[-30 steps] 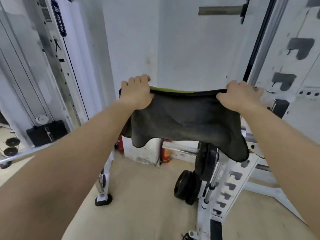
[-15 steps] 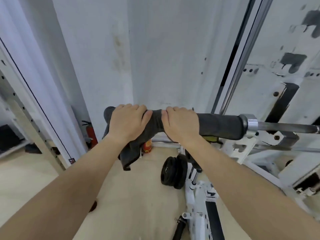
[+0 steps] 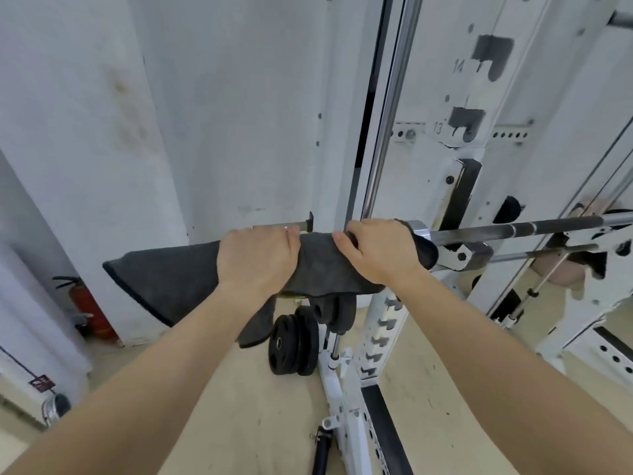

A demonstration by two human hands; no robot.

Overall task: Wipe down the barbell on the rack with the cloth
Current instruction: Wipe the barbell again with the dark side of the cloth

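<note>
Cloth (image 3: 178, 279), dark grey, lay draped over the sleeve end of the barbell (image 3: 513, 231), wrapped round it and trailing down in a loose flap at the left and underneath. Left hand (image 3: 257, 258) was closed over the cloth from above, fingers curled down the far side, gripping cloth and bar together. Right hand (image 3: 376, 252) sat just beside it to the right, likewise clamped over the cloth, thumb toward the left hand, its outer edge near the bright collar (image 3: 416, 228). A small strip of cloth showed between the two hands. Beyond the collar the bare shaft ran right, resting on the white rack (image 3: 455, 186); dark knurled section visible farther along. Rack upright carried numbered slots, 13 and 14 readable. Black plates (image 3: 291, 344) stood on edge on the floor (image 3: 239, 423) below the hands, near the rack foot. Red extinguisher (image 3: 89, 310) stood at the wall, well left. Both forearms bare, reaching forward from the bottom of the view.
</note>
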